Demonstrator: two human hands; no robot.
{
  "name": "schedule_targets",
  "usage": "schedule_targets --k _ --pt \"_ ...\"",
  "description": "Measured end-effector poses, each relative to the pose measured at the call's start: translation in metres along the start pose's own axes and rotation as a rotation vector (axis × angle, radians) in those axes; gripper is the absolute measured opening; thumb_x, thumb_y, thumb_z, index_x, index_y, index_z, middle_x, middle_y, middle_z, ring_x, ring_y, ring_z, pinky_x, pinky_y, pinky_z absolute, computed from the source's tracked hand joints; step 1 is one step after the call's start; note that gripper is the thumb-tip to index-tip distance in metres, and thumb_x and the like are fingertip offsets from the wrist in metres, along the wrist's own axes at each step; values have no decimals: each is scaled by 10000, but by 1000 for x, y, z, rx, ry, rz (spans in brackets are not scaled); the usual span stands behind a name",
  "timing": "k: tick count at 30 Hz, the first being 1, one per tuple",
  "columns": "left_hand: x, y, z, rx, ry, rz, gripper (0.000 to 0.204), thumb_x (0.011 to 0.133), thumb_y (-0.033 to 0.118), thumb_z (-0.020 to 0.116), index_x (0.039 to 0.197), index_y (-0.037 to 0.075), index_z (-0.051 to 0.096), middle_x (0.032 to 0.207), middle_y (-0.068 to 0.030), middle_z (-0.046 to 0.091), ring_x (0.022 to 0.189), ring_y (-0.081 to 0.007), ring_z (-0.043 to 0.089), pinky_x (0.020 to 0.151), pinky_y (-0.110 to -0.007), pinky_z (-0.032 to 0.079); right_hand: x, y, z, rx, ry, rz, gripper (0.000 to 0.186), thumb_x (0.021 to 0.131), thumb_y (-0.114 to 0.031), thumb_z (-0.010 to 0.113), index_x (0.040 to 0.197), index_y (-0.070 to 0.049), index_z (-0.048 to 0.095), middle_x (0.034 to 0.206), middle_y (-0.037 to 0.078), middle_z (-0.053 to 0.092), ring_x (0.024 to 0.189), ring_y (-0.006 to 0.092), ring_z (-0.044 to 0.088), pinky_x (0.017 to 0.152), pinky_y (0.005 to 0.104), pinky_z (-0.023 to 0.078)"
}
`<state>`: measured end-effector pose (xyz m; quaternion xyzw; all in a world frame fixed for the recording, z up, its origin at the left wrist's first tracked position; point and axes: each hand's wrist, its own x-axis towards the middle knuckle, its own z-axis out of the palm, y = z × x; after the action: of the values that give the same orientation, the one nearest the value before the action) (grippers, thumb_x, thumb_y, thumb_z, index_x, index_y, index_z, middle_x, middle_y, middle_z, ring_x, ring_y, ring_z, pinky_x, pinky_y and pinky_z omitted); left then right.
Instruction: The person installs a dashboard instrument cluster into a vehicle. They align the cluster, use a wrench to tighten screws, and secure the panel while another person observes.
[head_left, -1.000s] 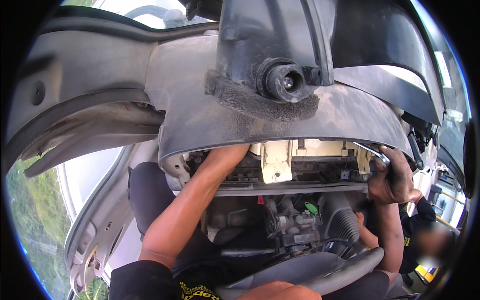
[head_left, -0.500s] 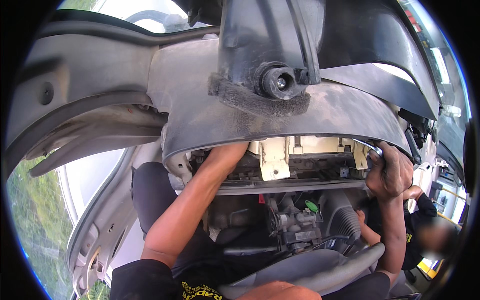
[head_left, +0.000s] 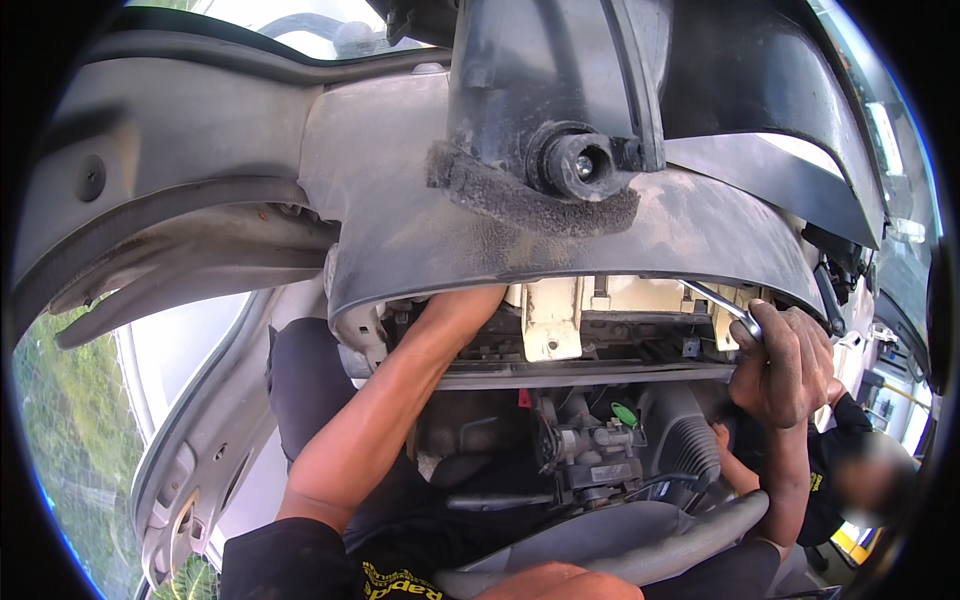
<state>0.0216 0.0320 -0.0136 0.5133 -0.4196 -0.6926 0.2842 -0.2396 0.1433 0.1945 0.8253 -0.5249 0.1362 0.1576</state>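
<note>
My left forearm reaches into the wide dashboard opening, and only the back of my left hand (head_left: pixel 470 308) shows. Its fingers are hidden behind the dashboard's lower lip, beside a cream plastic bracket (head_left: pixel 552 330). At the opening's right end, my right hand (head_left: pixel 785 365) is closed on a slim silver wrench (head_left: pixel 722 303). The wrench slants up and left under the lip, where its far end is out of sight. Above both hands curves the dusty grey dashboard panel (head_left: pixel 400 200).
A black plastic housing (head_left: pixel 550 80) with a round socket stands over the dashboard. Below are the steering column lock (head_left: pixel 600 440) with a green tag (head_left: pixel 623 413) and the steering wheel (head_left: pixel 720 520). Another person (head_left: pixel 830 455) works close by on the right. An open door (head_left: pixel 190 480) is at left.
My right hand has shifted slightly down and right, and more of the wrench's shaft shows below the dashboard lip. My left arm stays in the opening.
</note>
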Motion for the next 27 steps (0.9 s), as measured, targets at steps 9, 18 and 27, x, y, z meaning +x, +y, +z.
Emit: schedule_targets --k 9,18,27 --pt "-9 16 12 203 11 28 416 1099 248 595 1405 -34 607 1391 -148 638 1254 -222 564 1075 -375 458 22 -16 2 31 67 -52 209 909 -41 792 1045 84 696 686 118 645 581 240 653 573 349 538" --pt "-16 24 13 298 17 36 403 1101 243 584 1389 -38 616 1374 -151 647 1238 -223 566 1061 -378 459 37 -36 -5 43 -5 -27 210 874 -47 820 1013 81 729 716 153 673 641 288 693 628 392 572" --pt "-12 12 13 313 0 36 396 1104 249 573 1374 -37 617 1372 -148 645 1226 -222 562 1064 -372 450 50 -46 2 83 65 -86 257 839 -54 850 995 98 713 681 140 657 593 265 667 586 380 557"
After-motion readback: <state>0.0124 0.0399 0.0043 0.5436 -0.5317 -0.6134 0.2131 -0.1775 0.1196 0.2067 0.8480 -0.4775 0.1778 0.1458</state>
